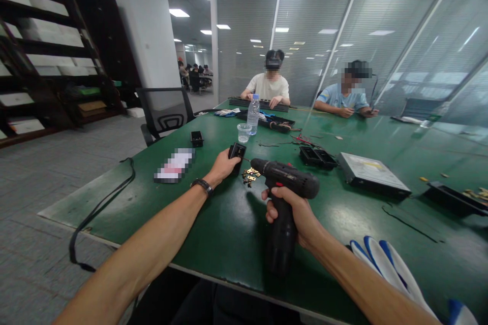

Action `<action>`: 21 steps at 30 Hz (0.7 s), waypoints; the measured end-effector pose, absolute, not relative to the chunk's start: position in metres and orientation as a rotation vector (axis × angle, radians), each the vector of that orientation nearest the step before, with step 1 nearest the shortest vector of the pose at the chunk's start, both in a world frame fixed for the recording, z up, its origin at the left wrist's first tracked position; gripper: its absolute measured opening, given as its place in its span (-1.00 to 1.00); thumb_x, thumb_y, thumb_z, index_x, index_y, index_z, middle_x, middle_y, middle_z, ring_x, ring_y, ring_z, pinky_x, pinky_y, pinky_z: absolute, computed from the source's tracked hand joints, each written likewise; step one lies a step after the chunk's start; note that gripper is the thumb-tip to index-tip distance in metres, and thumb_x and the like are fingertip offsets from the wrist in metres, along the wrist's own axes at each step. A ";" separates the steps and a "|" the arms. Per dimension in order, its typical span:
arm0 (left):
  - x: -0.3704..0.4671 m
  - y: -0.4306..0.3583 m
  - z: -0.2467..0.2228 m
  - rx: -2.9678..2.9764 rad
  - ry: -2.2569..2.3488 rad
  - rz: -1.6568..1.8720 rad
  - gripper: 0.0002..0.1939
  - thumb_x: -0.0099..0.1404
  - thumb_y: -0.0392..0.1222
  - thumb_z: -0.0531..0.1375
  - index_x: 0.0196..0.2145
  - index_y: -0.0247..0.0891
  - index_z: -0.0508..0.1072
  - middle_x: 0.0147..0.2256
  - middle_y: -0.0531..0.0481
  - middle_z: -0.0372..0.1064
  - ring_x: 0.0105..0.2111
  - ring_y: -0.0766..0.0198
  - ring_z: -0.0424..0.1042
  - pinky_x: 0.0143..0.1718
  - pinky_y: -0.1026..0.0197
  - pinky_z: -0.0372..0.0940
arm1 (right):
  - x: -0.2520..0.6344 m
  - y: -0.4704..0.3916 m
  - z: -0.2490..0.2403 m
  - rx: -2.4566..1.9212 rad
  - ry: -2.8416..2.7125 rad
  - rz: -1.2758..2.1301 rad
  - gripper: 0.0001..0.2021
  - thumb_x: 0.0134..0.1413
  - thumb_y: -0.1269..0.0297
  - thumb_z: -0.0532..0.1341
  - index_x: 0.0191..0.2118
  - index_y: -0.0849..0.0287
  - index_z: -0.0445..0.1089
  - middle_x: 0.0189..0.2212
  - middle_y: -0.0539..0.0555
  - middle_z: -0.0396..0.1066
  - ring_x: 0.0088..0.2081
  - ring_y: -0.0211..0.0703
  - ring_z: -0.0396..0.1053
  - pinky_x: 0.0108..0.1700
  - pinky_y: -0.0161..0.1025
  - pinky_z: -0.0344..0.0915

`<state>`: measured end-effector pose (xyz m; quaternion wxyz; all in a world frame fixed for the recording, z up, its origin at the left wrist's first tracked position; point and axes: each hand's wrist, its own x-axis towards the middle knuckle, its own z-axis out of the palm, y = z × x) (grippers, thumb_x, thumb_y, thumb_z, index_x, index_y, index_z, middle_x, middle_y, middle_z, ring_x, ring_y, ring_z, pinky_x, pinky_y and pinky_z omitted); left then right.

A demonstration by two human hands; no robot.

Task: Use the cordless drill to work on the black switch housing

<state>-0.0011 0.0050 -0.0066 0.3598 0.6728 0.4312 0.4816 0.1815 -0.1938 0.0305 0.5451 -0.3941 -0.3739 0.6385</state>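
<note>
My right hand [292, 208] is wrapped round the grip of a black cordless drill [284, 177]. The drill points left, its thin bit [246, 160] reaching the small black plastic box [237, 151] in my left hand [223, 166]. Whether the bit touches the box I cannot tell. My left fingers and thumb are closed on the box and tilt it up off the table. Small brass-coloured plates and screws [250, 175] lie in a loose pile below the drill's chuck.
Beyond the box stand a clear plastic cup [244, 133] and a water bottle [253, 116]. Black trays [317, 157] and a metal-cased drive [373, 175] lie right on the green table [213, 244]. White-blue gloves [392, 269] rest near my right forearm. Two people [269, 84] sit across.
</note>
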 end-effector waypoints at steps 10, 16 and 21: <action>-0.001 0.008 -0.010 1.730 1.077 1.251 -0.73 0.12 -0.15 0.22 -0.22 -0.34 0.49 -0.31 -0.05 0.48 -0.32 0.19 0.42 -0.28 0.22 0.28 | 0.182 -0.194 0.032 -0.938 -0.889 1.515 -0.78 0.14 0.20 0.24 -0.36 0.26 0.51 -0.69 0.02 0.33 -0.63 -0.22 0.26 -0.50 -0.25 0.23; -0.001 0.006 -0.008 1.723 1.088 1.249 -0.73 0.11 -0.15 0.23 -0.24 -0.34 0.48 -0.32 -0.05 0.48 -0.32 0.18 0.41 -0.28 0.22 0.28 | 0.182 -0.196 0.034 -0.957 -0.905 1.509 -0.76 0.15 0.19 0.23 -0.35 0.27 0.51 -0.70 0.03 0.32 -0.63 -0.20 0.28 -0.51 -0.26 0.21; -0.001 0.007 -0.009 1.723 1.095 1.248 -0.72 0.11 -0.16 0.22 -0.22 -0.35 0.48 -0.31 -0.05 0.47 -0.31 0.19 0.41 -0.30 0.23 0.27 | 0.183 -0.194 0.029 -0.928 -0.899 1.501 -0.79 0.15 0.20 0.24 -0.34 0.25 0.51 -0.67 0.03 0.35 -0.63 -0.21 0.27 -0.50 -0.24 0.23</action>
